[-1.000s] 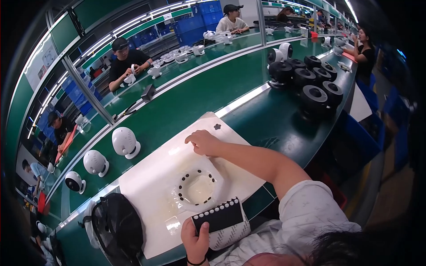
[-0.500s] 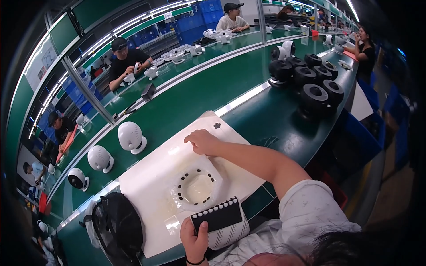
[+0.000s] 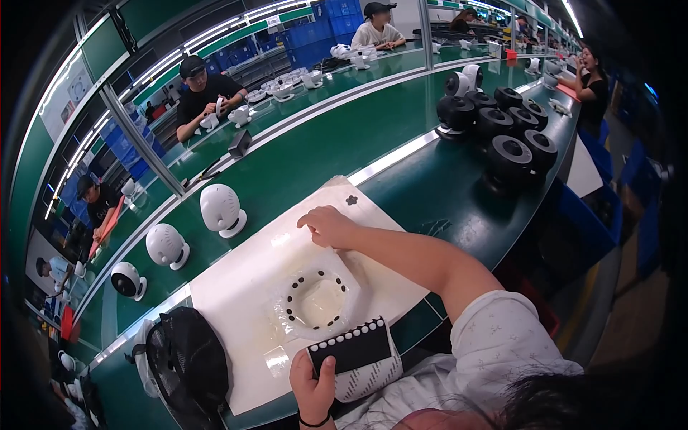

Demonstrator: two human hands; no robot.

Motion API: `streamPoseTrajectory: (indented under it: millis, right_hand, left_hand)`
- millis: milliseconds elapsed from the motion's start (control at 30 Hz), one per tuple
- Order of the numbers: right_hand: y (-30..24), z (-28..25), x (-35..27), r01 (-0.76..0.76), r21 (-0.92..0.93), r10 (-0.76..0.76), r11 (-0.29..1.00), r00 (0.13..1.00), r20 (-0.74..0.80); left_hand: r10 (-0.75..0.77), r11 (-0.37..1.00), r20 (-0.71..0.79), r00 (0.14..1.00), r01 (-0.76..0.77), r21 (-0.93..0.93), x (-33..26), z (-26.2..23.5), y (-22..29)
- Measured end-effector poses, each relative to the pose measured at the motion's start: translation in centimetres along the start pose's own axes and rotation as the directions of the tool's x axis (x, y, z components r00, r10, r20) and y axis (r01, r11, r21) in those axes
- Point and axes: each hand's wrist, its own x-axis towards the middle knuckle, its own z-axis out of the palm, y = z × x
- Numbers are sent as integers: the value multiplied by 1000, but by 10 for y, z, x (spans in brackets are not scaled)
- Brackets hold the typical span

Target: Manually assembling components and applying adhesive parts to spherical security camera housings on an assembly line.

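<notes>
My left hand (image 3: 313, 387) grips a sheet of round black stick-on pads (image 3: 351, 351), its thumb on top. A row of white circles runs along the sheet's upper edge, and its lower part is curled white printed backing. Over the far edge of a translucent, many-sided white fixture (image 3: 346, 290), my right hand (image 3: 326, 226) has its fingers curled in a pinch; what is between them, if anything, is too small to tell. Several small black pads (image 3: 290, 301) sit in a ring around the fixture's round middle. Under the fixture lies a white board (image 3: 244, 287).
A black mesh bag (image 3: 188, 362) lies at the board's left. White cameras (image 3: 222, 210) stand on the green conveyor (image 3: 301, 165) beyond. Black round devices (image 3: 510, 154) cluster at the right. Blue bins (image 3: 584, 215) stand beside the bench, and people work across the line.
The white cameras on the conveyor have shifted slightly to the right and away. Both my hands have stayed nearly in place.
</notes>
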Motion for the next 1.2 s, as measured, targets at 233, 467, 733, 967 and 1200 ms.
streamPoseTrajectory:
  millis: [233,467,733,967,1200]
  right_hand:
    - [0,0,1,0,3,0,1000,1000,-8]
    - [-5,2,3,-31,13,31,999,999,45]
    - [1,-2,-1,81,169,-37,982,968,-249]
    - [-90,-35,-12,-179,738,142,651,983,114]
    - [-146,-28,-42,-89,626,-188,774,913,363]
  left_hand:
    - [21,1000,-13,1000,-21,21,1,0,3]
    - [0,999,-17,1000,1,34,-1,-3,3]
    - [-164,929,-122,979,112,-352,21,-30,7]
    - [-196,885,-335,922,19,-465,31,-36,-17]
    - [-244,853,-383,891,9,-523,28,-38,-13]
